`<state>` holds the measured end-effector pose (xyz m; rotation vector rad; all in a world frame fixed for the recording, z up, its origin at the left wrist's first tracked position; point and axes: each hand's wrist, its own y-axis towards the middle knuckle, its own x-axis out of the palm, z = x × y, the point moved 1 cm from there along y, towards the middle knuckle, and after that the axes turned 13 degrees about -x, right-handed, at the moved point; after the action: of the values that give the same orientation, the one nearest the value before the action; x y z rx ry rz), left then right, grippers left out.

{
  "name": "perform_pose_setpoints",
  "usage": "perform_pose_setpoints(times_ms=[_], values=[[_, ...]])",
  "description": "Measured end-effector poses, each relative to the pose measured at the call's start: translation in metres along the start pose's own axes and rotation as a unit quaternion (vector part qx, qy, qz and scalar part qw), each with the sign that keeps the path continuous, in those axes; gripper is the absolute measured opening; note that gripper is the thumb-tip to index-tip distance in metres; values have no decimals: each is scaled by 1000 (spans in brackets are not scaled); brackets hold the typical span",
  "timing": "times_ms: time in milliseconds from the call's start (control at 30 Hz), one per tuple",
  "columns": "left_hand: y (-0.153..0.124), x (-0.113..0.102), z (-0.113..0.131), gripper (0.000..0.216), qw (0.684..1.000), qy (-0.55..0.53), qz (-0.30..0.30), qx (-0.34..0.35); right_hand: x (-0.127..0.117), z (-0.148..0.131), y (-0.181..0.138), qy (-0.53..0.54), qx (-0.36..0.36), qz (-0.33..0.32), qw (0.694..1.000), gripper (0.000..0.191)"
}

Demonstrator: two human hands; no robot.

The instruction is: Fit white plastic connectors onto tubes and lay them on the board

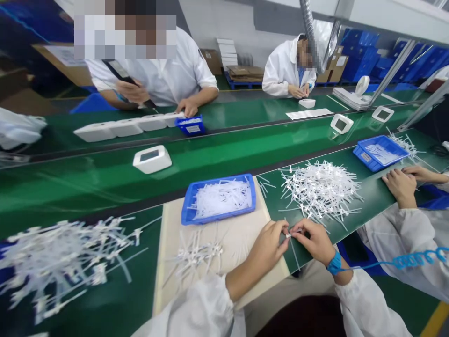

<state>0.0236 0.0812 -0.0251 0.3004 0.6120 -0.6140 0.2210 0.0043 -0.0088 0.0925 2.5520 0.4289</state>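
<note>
My left hand [266,245] and my right hand [315,242] meet above the green bench, fingertips pinched together. Between them is a small white part [288,235] with a thin translucent strip [294,255] hanging down from it. Fingers cover much of the part, so its exact kind cannot be made out. A blue wrist strap [335,263] circles my right wrist. Left of my hands, a cream board [171,217] bears a blue tray [218,218] of loose translucent strips. A small heap of strips with white parts [199,252] lies in front of that tray.
A large heap of similar pieces [321,189] lies beyond my hands, another [63,262] at far left. White devices with screens [152,159] sit on the green conveyor [224,150]. Co-workers stand opposite; another person's hands [401,185] rest at right near a blue tray [372,161].
</note>
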Motion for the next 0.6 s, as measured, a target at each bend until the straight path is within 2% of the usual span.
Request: perform_pose_setpoints(times_ms=[233,467,600], values=[[3,-2,4,35,1000,-11,-16,-24,-4,1,3,-15,-2,-48,999,5],[3,-2,7,28,998,-23,-23,-46,-6,-2,5,-9,9,-48,999,7],[2,-4,9,31,997,-36,-27,-59,-6,-4,6,-14,10,-53,998,9]])
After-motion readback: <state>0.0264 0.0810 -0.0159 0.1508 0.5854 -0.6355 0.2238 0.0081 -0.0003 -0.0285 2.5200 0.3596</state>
